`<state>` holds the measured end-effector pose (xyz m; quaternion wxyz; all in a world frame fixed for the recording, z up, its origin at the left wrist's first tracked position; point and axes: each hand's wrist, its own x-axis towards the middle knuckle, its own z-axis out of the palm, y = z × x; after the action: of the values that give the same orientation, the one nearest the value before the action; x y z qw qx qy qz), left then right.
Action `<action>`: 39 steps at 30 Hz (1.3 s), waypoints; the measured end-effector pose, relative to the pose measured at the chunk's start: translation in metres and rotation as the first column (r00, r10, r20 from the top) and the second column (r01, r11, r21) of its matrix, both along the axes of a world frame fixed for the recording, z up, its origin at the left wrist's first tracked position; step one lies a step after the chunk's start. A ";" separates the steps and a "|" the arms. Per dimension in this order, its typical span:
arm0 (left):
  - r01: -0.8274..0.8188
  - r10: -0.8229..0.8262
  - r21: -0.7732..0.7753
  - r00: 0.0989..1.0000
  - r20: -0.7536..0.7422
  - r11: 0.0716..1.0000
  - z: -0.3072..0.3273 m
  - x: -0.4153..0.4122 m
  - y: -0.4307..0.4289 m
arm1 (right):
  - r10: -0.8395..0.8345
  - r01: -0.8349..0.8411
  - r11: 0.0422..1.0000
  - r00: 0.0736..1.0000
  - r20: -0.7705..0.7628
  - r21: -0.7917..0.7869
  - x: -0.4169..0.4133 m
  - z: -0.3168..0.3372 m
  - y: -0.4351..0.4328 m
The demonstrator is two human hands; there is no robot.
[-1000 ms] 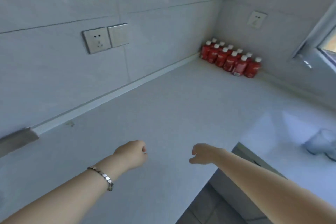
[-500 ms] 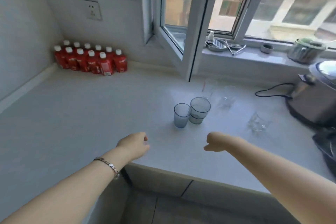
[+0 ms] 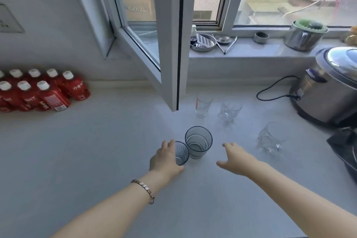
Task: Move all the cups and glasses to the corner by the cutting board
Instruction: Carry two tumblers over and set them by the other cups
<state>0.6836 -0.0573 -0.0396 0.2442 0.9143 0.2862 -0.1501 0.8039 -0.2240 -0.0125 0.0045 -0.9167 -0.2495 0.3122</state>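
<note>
Head view: my left hand [image 3: 166,160] curls its fingers around the small blue glass [image 3: 181,153] on the counter [image 3: 96,150]; my right hand [image 3: 234,157] hovers spread, holding nothing.

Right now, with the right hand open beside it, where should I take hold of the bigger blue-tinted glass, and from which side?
Take the larger blue-tinted glass around its upper wall, from its right. It stands upright, mouth up, and its round side suits a wrapping grip. The smaller blue glass, with the left hand around it, blocks its left side; the right hand is open on the clear side.
</note>
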 end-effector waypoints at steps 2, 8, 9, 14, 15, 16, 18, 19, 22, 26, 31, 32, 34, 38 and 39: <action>0.010 -0.010 -0.009 1.000 0.028 1.000 -0.002 -0.002 0.010 | 0.024 -0.032 0.990 0.998 0.055 0.136 0.001 0.000 0.017; -0.166 0.174 -0.072 0.978 0.117 0.983 -0.001 -0.030 0.023 | 0.174 -0.187 0.960 0.981 0.081 0.210 0.008 -0.012 0.054; -0.203 0.211 -0.077 0.970 0.123 0.976 0.000 -0.036 0.024 | 0.182 -0.190 0.960 0.982 0.056 0.207 0.011 -0.016 0.057; -0.406 0.408 -0.045 0.900 0.155 0.913 0.013 -0.064 0.015 | 0.221 -0.230 0.936 0.973 0.066 0.268 0.022 -0.026 0.061; -0.454 0.454 -0.037 0.876 0.166 0.890 0.016 -0.069 0.010 | 0.235 -0.246 0.930 0.969 0.073 0.273 0.023 -0.026 0.061; -0.506 0.502 -0.029 0.846 0.179 0.862 0.019 -0.076 0.004 | 0.253 -0.264 0.923 0.965 0.077 0.278 0.023 -0.024 0.061; -0.609 0.599 -0.023 0.771 0.214 0.793 0.026 -0.088 -0.011 | 0.306 -0.316 0.907 0.949 0.081 0.278 0.023 -0.021 0.062; -0.662 0.648 -0.029 0.725 0.233 0.749 0.029 -0.096 -0.019 | 0.350 -0.360 0.894 0.933 0.085 0.266 0.020 -0.017 0.063; -0.800 0.788 -0.098 0.548 0.279 0.591 0.036 -0.123 -0.046 | 0.539 -0.550 0.803 0.835 0.113 0.229 -0.003 -0.002 0.070; -0.893 0.888 -0.179 0.350 0.298 0.412 0.045 -0.176 -0.088 | 0.752 -0.749 0.606 0.649 0.116 0.268 -0.066 0.021 0.077; -0.967 0.934 -0.089 0.203 0.296 0.238 0.060 -0.261 -0.158 | 0.919 -0.885 0.310 0.372 0.128 0.347 -0.177 0.048 0.072; -0.979 0.941 -0.082 0.157 0.300 0.189 0.062 -0.280 -0.173 | 0.939 -0.899 0.251 0.317 0.136 0.359 -0.202 0.052 0.068; -0.993 0.952 -0.086 0.046 0.304 0.075 0.065 -0.321 -0.204 | 0.968 -0.918 0.143 0.208 0.143 0.369 -0.254 0.058 0.057; -0.981 0.929 -0.107 -0.189 0.319 -0.163 0.072 -0.407 -0.273 | 0.989 -0.936 -0.052 -0.001 0.146 0.349 -0.357 0.063 0.021; -0.970 0.915 -0.111 -0.239 0.324 -0.214 0.073 -0.429 -0.292 | 0.988 -0.936 -0.094 -0.046 0.149 0.340 -0.383 0.065 0.010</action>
<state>0.2546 -0.3491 0.0339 0.2204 0.3808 0.8601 0.2582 0.4205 -0.2138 0.0522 -0.0438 -0.4093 -0.8798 0.2377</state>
